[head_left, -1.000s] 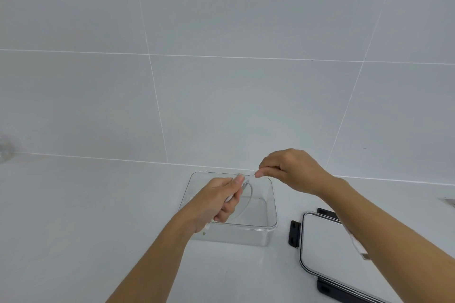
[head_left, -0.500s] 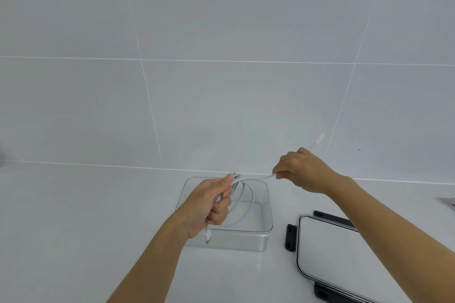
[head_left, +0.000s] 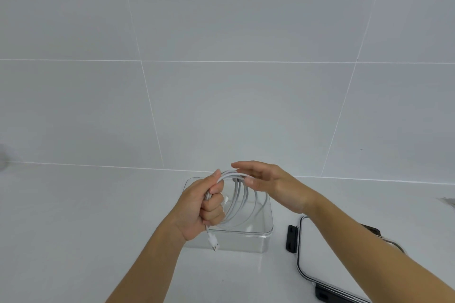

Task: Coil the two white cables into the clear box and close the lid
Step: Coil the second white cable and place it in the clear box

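Left hand: I see my left hand (head_left: 200,206) fisted tight around one side of the cable (head_left: 242,200); thumb up along the top of the loops, fingers curled under; it hangs above the near-left part of the box (head_left: 267,230)

Right hand: my right hand (head_left: 273,186) is spread flat, fingers straight and apart, palm turned left; its fingertips (head_left: 249,181) touch the top of the loops just right of my left thumb; it grips nothing that I can see

Cable: white, wound in several round loops; the coil stands upright over the open box, held in the air; I cannot tell whether its low edge touches the box floor

Plug: a white plug (head_left: 213,241) dangles on a short tail below my left fist, in front of the near wall of the box, clear of the counter (head_left: 86,216); a second small white end (head_left: 226,199) shows beside my left knuckles, inside the loop

Second cable: I cannot tell whether the coil is one cable or two

Box: clear, square, rounded corners, open on top; it sits on the counter close to the wall (head_left: 221,81); inside I make out only the loops seen through it

Lid: the lid (head_left: 327,261) lies flat on the counter right of the box, apart from it; dark rim, black latches, one latch (head_left: 291,238) facing the box; my right forearm crosses over its far edge

Surroundings: pale tiled wall, white counter
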{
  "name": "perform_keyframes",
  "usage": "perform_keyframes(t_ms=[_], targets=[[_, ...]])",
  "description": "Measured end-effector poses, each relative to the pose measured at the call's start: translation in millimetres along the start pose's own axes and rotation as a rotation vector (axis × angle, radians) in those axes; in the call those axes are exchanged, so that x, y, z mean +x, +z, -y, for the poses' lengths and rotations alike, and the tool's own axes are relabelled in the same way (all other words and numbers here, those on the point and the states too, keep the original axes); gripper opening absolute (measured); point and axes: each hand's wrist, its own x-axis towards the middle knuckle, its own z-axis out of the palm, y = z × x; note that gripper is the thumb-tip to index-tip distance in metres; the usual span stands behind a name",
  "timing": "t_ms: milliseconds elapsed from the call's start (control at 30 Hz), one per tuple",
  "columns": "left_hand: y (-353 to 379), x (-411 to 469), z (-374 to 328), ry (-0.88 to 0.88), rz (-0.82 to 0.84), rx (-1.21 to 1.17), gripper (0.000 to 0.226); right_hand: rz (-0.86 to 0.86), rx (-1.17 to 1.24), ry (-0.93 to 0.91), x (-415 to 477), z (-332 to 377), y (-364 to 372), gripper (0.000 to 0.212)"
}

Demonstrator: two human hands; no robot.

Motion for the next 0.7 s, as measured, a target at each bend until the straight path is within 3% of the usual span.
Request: perform_keyframes(t_ms=[200, 700], targets=[[4, 1, -3, 0.022, 0.066, -0.187, 0.042, -0.018, 0.218, -0.034, 6, 0, 12, 0.038], [22, 4, 0, 0.142, -0.05, -0.42, 0.048, -0.161, 0.501, -0.096, 8, 7, 23, 0.027]])
